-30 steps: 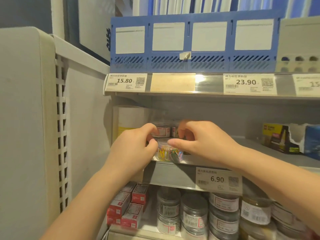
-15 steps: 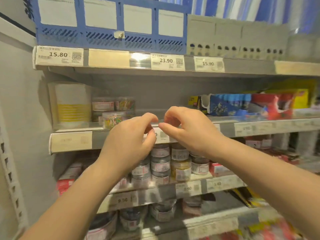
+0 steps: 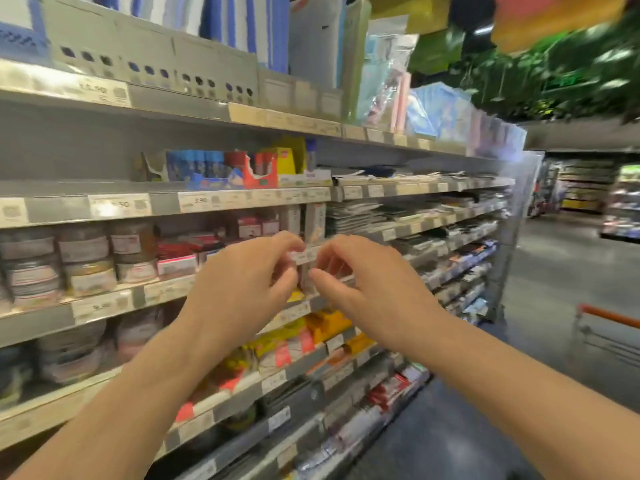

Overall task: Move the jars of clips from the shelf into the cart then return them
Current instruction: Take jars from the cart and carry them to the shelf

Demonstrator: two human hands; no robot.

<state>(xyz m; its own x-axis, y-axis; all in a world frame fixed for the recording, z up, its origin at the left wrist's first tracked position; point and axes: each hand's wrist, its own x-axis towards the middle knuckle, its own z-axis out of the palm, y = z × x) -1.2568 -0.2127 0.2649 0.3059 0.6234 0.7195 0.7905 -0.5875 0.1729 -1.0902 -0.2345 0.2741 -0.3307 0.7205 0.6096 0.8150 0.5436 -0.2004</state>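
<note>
Hovering curled-fingered left hand (image 3: pixel 242 289) and right hand (image 3: pixel 370 292), hold impossible to tell, left of orange-handled wire cart (image 3: pixel 609 316), leaving small round clear-plastic labelled jars of clips (image 3: pixel 83 251) stacked farther left of it, and reckoning them light, rigid, slick, best gripped round the sides.

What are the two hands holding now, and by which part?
It cannot be told. The left hand and the right hand curl their fingers toward each other, but the blurred gap between them shows no clear object.
</note>
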